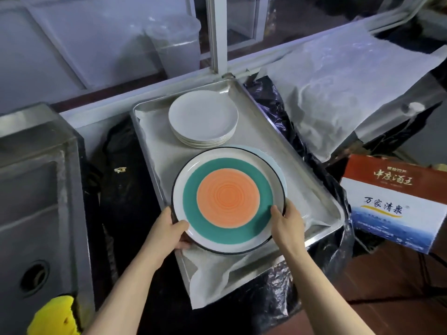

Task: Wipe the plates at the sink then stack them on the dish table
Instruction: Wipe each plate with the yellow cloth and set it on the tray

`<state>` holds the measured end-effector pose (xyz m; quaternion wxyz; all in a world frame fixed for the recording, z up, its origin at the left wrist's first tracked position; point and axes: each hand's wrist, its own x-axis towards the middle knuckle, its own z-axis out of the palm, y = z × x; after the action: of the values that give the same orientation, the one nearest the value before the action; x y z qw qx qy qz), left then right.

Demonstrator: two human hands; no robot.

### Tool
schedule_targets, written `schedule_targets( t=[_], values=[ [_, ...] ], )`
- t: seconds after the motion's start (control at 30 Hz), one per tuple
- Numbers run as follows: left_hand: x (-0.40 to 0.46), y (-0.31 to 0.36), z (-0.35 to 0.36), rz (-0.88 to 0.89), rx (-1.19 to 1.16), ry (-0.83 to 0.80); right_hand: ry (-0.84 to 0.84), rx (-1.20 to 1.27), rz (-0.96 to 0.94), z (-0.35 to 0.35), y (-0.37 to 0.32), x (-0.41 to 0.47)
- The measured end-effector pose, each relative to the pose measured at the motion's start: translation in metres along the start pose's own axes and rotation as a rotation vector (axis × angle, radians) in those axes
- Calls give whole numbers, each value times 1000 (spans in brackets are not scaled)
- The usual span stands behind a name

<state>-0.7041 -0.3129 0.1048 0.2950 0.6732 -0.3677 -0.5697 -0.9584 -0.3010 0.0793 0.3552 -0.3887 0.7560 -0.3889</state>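
Orange-and-teal dinner plate (228, 201) is gripped level by its near rim, left hand (169, 229) and right hand (287, 222) on either side, directly above a pale plate (278, 165) in the steel tray (321, 187).

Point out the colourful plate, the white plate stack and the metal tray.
colourful plate (228, 199), head view, orange centre.
white plate stack (203, 115), head view, top plate's face.
metal tray (285, 141), head view, right rim.
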Motion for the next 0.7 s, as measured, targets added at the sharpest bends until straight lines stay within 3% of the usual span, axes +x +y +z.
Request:
schedule_targets(
  t=[0.3, 0.7],
  values=[
    [11, 9, 29, 15, 60, 45, 22, -155, -113, -8, 1, 40],
    [23, 11, 39, -9, 105, 64, 15, -189, -70, -9, 3, 62]
  ],
)
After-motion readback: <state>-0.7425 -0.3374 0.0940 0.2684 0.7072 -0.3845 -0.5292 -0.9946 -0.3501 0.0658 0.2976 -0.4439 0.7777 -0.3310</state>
